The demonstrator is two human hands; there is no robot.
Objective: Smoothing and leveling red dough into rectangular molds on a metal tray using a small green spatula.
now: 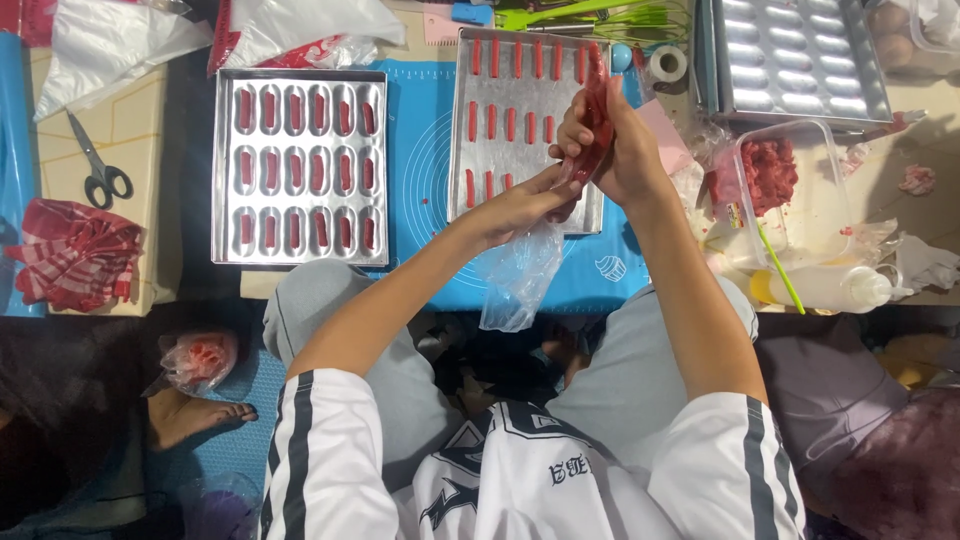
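The piping bag (590, 135) filled with red batter sits right over the lower right part of the middle tray (470, 150), held up between both hands. The right hand (625, 150) is wrapped tight around the bag's upper, full part, fingers curled closed on it. The left hand (525, 205) pinches the bag lower down, closed on the plastic, and the loose clear tail of the bag (520, 275) hangs down from there over the near edge of the blue mat (420, 150).

Under the hands, the middle tray carries short red strips of batter (510, 123) in rows, the top two rows full, the third only begun at the left. Just to the left lies a second tray (300, 165), its oval moulds all filled with red. Further left, a pair of black-handled scissors (98, 165) rests on a pale board, and a red checked cloth (75, 250) lies crumpled below it.

To the right, a clear plastic tub (800, 190) holds a lump of red mixture, a green stick (780, 268) leaning out of it, and a squeeze bottle (825, 287) lies on its side in front. An unfilled mould tray (800, 55) sits at the top right. On the floor at lower left, a bare foot (195, 415) shows beside a small bag of red bits (200, 358).
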